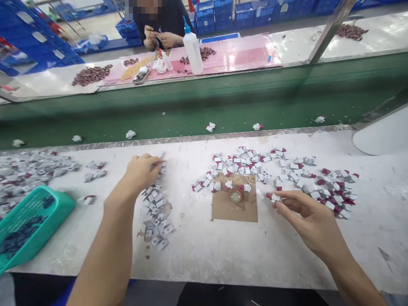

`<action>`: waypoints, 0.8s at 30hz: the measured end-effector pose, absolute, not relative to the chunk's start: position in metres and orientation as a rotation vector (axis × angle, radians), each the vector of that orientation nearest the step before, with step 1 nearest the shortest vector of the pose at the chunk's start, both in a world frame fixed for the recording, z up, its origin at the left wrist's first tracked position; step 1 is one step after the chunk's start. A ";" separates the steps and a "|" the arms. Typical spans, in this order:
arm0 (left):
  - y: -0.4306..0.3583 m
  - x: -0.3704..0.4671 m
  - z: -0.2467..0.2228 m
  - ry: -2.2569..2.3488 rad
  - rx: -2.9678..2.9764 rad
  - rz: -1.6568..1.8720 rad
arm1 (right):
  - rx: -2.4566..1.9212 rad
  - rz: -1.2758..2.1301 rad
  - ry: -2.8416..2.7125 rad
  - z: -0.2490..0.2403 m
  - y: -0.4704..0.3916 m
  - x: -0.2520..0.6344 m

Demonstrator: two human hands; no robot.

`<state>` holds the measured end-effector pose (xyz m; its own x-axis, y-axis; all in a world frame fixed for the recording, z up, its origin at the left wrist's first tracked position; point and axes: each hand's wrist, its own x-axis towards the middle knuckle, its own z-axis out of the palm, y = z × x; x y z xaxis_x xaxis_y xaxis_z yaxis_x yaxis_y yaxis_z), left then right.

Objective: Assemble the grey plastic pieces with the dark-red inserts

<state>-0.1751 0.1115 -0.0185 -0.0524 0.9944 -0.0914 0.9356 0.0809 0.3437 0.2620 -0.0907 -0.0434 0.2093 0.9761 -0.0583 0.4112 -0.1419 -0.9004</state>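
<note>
My right hand [307, 216] pinches a small grey-and-dark-red plastic piece [274, 197] between thumb and fingertips, just right of a square of brown cardboard [234, 212]. On the cardboard lies a small round dish [236, 196] with a beaded-looking rim. My left hand [142, 172] bends its fingers down at the far end of a column of small grey pieces [156, 204]. Those fingers are closed together, and whatever is between them is hidden. Grey-and-red pieces [244, 161] lie along the cardboard's far edge, and more [334, 187] are heaped beyond my right hand.
A teal basket [57, 204] with dark blue parts stands at the left, before a large grey heap [28, 170]. Beyond the table edge, a green conveyor belt [185, 102] carries scattered pieces. Across it, a person [165, 25] works behind a white squeeze bottle [193, 51].
</note>
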 end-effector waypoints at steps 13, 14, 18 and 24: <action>0.052 -0.121 -0.001 1.787 1.608 0.673 | -1.427 1.048 -1.345 -0.040 -0.065 0.203; 0.042 -0.109 -0.003 1.709 1.530 0.721 | -1.434 1.043 -1.354 -0.041 -0.065 0.203; 0.012 -0.069 -0.010 1.486 1.247 0.861 | -1.445 1.039 -1.342 -0.042 -0.066 0.203; -0.010 -0.030 -0.019 1.221 1.012 0.967 | -1.358 1.185 -1.064 -0.034 -0.062 0.207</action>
<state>-0.0298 -0.0098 -0.0191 0.0987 0.9587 -0.2666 -0.0398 0.2715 0.9616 0.2068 -0.0623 -0.0344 0.1319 0.9852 -0.1098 0.0037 -0.1112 -0.9938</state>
